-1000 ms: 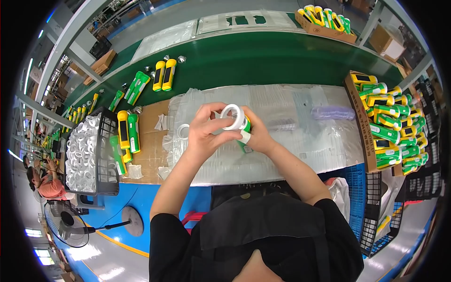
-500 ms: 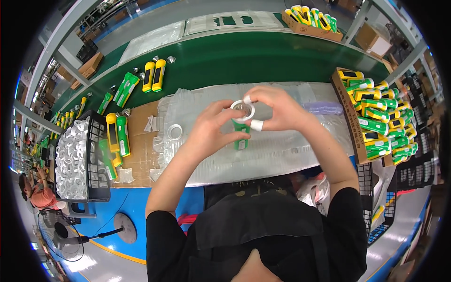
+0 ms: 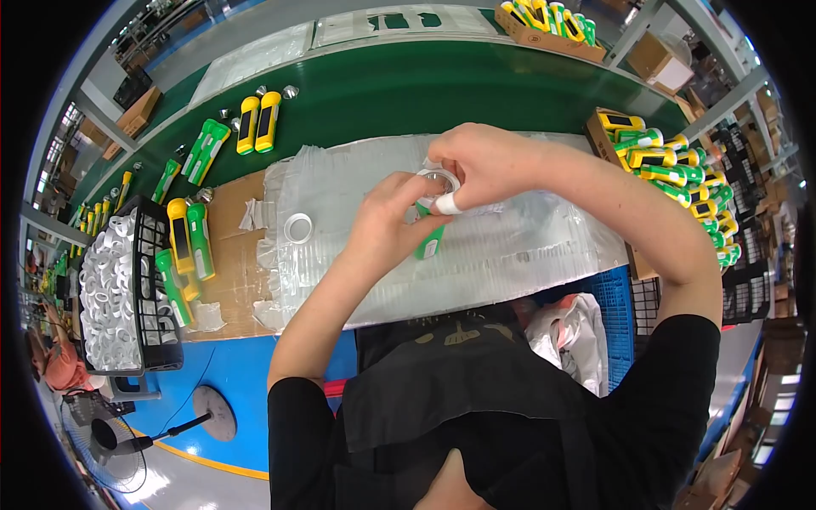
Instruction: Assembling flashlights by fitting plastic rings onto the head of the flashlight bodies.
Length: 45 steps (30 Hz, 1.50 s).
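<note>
The left hand (image 3: 391,219) pinches around the top of a green torch (image 3: 429,245), whose body shows just below its thumb. The right hand (image 3: 476,166), with white tape (image 3: 446,204) on one finger, pinches the white ring (image 3: 456,178) at the torch's top, between both hands. The ring could sit crooked if the right hand pushes one side harder. The torch could slip if the left hand goes loose. A spare ring (image 3: 288,229) lies left of the left hand.
</note>
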Tool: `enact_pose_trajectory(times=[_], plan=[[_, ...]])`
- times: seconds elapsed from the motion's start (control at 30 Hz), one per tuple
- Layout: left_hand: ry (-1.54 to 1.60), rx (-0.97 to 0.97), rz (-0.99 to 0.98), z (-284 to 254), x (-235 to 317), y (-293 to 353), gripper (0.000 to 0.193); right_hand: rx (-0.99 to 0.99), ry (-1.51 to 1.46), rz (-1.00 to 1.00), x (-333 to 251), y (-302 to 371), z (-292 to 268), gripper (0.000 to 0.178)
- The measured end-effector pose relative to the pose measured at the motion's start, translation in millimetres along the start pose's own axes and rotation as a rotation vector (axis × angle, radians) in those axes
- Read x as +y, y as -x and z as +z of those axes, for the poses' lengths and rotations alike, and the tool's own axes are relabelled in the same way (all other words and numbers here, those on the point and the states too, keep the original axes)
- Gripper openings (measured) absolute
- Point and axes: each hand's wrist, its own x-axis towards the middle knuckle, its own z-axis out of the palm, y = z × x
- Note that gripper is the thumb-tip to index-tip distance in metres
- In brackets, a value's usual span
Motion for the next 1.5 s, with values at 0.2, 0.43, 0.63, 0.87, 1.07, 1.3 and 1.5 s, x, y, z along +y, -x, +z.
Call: enact_pose_trajectory(times=[0.2, 0.43, 0.63, 0.87, 1.07, 1.3, 1.5], plan=[[0.082, 0.087, -0.017, 2.0, -1.4, 2.6, 0.037, 0.187, 0.125, 0.281, -17.8, 4.6, 7.1, 0.057], [0.072, 0.094, 0.001, 7.0, -5.7, -0.4, 0.036, 0.374, 0.144, 0.054, -4.0, 4.8, 28.2, 0.058], [0.109, 0.096, 0.044, 8.3, -9.7, 3.0, 0.037, 0.259, -0.162, -0.247, 11.7, 6.3, 21.9, 0.053], [0.147, 0.084, 0.017, 9.7, -11.7, 0.8, 0.037, 0.345, -0.022, 0.015, 9.6, 7.1, 30.4, 0.055], [0.173, 0.066, -0.07, 2.1, -25.1, 4.8, 0.037, 0.634, -0.154, 0.109, 2.7, -3.8, 70.6, 0.067], [0.299, 0.102, -0.12, 3.0, -35.4, 16.1, 0.033, 0.818, -0.89, 0.164, -6.1, -22.3, 205.5, 0.077], [0.886, 0.131, -0.351, 6.4, -29.8, 6.6, 0.022, 0.782, -0.852, 0.294, -35.1, -20.9, 214.6, 0.048]])
